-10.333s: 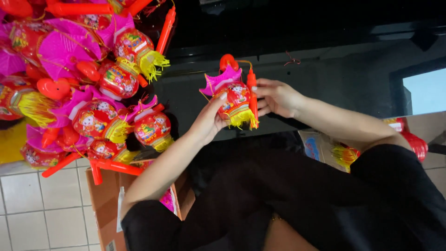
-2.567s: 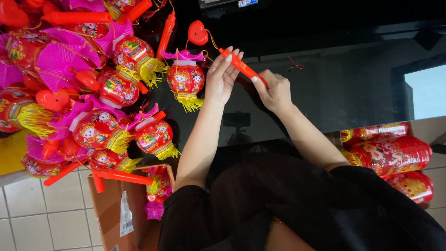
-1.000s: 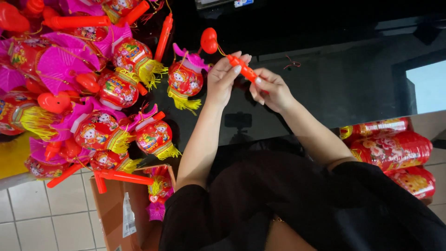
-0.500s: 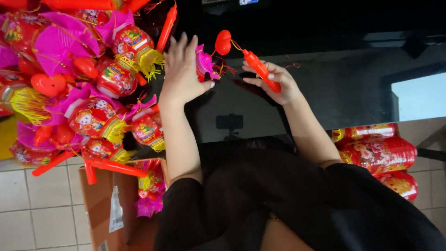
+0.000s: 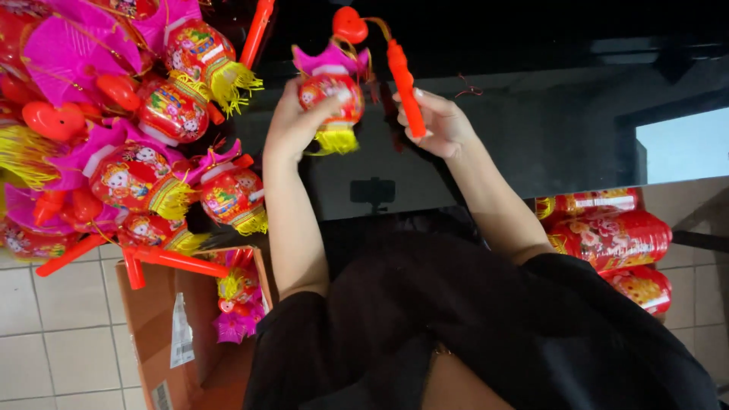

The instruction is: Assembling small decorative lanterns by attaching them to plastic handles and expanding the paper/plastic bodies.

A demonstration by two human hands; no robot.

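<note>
My left hand [image 5: 292, 125] grips a small red toy lantern [image 5: 332, 95] with a pink fan top and a yellow tassel. My right hand [image 5: 444, 125] is closed around the lantern's orange stick handle [image 5: 402, 83], held upright just right of it. A red heart piece [image 5: 349, 24] sits at the top, joined to the stick's tip by a short cord. Both hands are raised above a dark glossy tabletop [image 5: 531, 129].
A heap of matching red and pink lanterns [image 5: 144, 129] with orange sticks fills the left side. An open cardboard box [image 5: 163, 326] with more lanterns stands on the tiled floor at lower left. Red wrapped lantern packs [image 5: 607, 239] lie at the right.
The lantern had hung from the stick in my right hand. My left hand was spread open beside it, and has now closed on the lantern's body.
</note>
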